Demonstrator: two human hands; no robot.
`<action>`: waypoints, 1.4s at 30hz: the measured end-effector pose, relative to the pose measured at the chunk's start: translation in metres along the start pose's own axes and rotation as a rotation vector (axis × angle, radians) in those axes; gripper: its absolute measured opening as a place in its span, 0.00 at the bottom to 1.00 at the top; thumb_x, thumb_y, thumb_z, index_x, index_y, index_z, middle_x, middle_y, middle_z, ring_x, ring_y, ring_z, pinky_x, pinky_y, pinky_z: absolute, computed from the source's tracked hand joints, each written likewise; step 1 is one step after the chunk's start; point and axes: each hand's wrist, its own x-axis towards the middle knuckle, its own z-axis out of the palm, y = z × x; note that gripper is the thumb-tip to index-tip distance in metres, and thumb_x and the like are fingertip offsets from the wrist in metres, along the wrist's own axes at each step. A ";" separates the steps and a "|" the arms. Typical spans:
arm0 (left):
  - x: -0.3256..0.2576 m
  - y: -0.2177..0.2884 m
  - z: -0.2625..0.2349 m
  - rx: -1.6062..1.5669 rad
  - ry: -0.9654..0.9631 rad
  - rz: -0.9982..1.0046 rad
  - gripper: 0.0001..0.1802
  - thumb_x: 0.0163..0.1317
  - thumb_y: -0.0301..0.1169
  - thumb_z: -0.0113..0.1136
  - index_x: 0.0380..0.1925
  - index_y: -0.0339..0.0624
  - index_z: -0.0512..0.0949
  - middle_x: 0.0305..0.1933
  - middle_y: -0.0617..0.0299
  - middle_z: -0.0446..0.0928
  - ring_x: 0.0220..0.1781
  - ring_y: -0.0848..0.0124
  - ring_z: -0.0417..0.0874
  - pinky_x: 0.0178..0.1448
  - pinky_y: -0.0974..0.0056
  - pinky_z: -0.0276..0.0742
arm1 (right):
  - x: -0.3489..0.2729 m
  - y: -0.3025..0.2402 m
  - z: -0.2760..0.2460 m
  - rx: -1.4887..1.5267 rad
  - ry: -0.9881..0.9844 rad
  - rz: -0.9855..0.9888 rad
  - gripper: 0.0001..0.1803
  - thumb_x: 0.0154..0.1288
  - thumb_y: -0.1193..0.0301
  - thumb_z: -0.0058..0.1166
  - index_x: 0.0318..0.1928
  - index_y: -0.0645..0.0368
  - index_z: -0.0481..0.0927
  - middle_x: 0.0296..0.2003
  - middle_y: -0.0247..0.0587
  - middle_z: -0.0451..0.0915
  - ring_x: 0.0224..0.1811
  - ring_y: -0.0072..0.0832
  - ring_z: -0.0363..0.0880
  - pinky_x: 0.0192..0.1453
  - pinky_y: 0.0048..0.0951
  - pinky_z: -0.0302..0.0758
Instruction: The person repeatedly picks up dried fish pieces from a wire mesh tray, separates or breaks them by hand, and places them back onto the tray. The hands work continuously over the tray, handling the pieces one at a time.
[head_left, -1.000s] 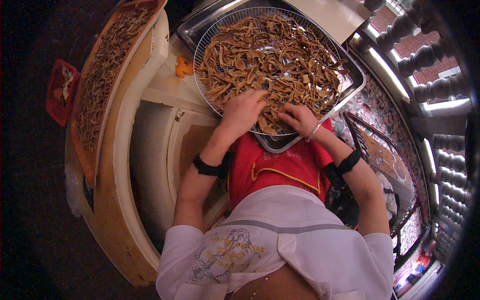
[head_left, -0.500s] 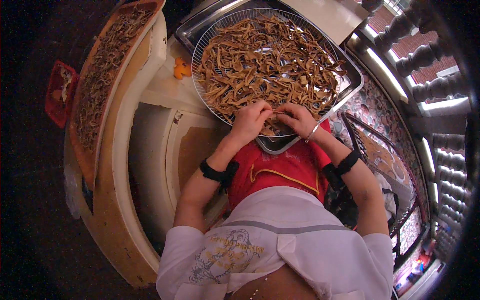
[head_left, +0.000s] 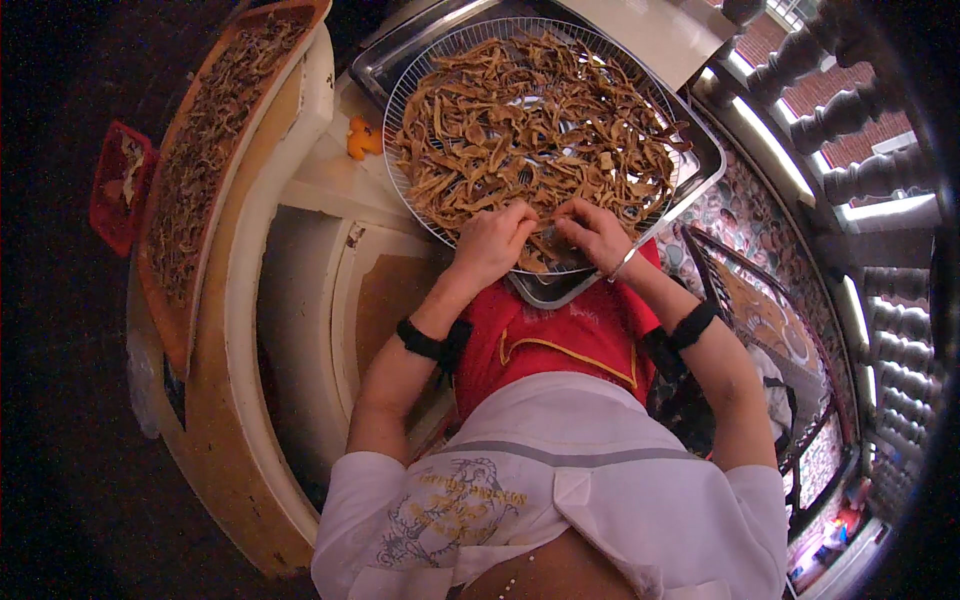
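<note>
Brown dried strips (head_left: 520,120) lie spread in a loose layer over a round wire rack (head_left: 392,165). Beneath the rack sits a shiny metal tray (head_left: 710,165). At the rack's near edge my left hand (head_left: 493,243) is closed, thumb and forefinger pinched on what looks like a thin brown strip. Just to its right, my right hand (head_left: 598,238) is closed too, with its fingers curled down over the strips. What its fingertips hold is hidden. A small gap separates the two hands.
On the left, a long orange-brown tray (head_left: 178,335) of dried shreds rests on a curved cream ledge (head_left: 240,290). A red basket (head_left: 108,200) stands beyond it. An orange figure (head_left: 362,138) lies beside the rack. Right are a black-framed chair (head_left: 745,265) and a balustrade (head_left: 880,175).
My hands have drawn slightly apart at the fingertips, where they nearly met before. Both stay at the rack's near edge.
</note>
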 end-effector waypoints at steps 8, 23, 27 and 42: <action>0.001 0.001 0.001 -0.028 0.116 0.108 0.07 0.58 0.31 0.56 0.33 0.40 0.76 0.32 0.53 0.77 0.38 0.55 0.78 0.41 0.57 0.73 | 0.001 0.008 -0.003 0.111 -0.001 0.084 0.20 0.67 0.58 0.44 0.39 0.67 0.74 0.29 0.47 0.76 0.33 0.31 0.73 0.40 0.33 0.69; 0.001 -0.004 0.008 0.127 0.166 0.219 0.09 0.54 0.33 0.60 0.33 0.41 0.77 0.32 0.55 0.78 0.37 0.56 0.78 0.43 0.57 0.71 | 0.002 0.010 0.000 -0.136 0.264 -0.140 0.05 0.56 0.76 0.49 0.33 0.61 0.75 0.35 0.43 0.74 0.41 0.37 0.74 0.47 0.32 0.70; -0.001 -0.007 0.010 0.072 0.108 0.319 0.09 0.53 0.34 0.61 0.33 0.42 0.78 0.33 0.56 0.79 0.37 0.58 0.79 0.43 0.56 0.71 | -0.001 0.013 0.000 -0.302 0.006 -0.211 0.08 0.50 0.76 0.51 0.34 0.58 0.77 0.36 0.46 0.73 0.43 0.44 0.74 0.48 0.39 0.71; -0.001 -0.003 0.002 0.093 -0.087 0.260 0.10 0.51 0.31 0.61 0.34 0.44 0.76 0.29 0.58 0.78 0.35 0.58 0.79 0.43 0.56 0.71 | 0.000 0.001 0.004 -0.550 -0.114 -0.316 0.15 0.51 0.62 0.57 0.37 0.56 0.79 0.35 0.45 0.73 0.42 0.44 0.73 0.44 0.41 0.72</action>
